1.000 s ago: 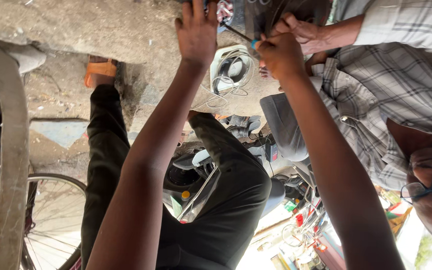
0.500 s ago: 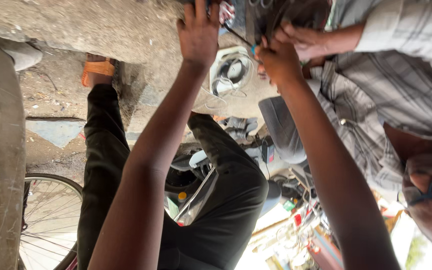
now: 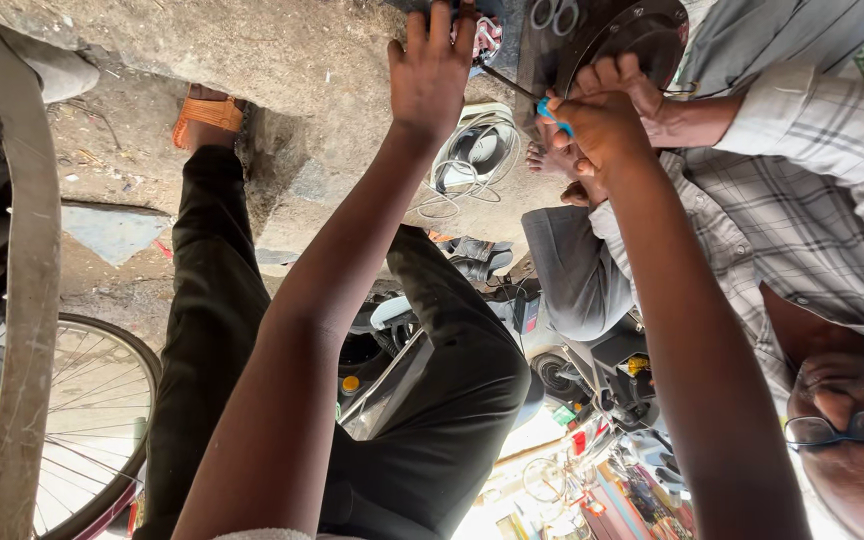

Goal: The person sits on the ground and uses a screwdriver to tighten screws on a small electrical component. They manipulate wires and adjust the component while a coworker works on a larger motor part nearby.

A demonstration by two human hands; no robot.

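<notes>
1. Against the view from half a second ago, my left hand [image 3: 432, 75] sits a little lower in the picture, so all its fingers show now, where the top edge cut them off before.
2. My right hand [image 3: 597, 120] has slid slightly to the right and down; the blue-handled thin tool [image 3: 550, 108] shows more plainly than it did.
3. The other person's hand [image 3: 642, 95], coming out of a grey checked shirt sleeve [image 3: 822, 130], still lies against my right hand at the same spot.
4. My left-hand fingers are spread wide and flat, pointing at the top edge of the picture, resting at the far edge of the rough concrete floor slab [image 3: 252, 50]. They hold nothing that I can see.
5. My right-hand fingers are curled tight around the blue handle; a thin dark shaft [image 3: 507, 82] runs from the fist toward my left hand and ends just beside its thumb side.
6. The tool lies between my two hands, touching the right and just short of the left, just in front of the dark round metal disc [image 3: 632, 35].
7. A coil of white cable around a grey round housing [image 3: 472, 155] lies on the concrete between my forearms.
8. Near the left edge are a bicycle wheel with spokes [image 3: 92, 420], and an orange sandal [image 3: 207, 112] on my foot.
</notes>
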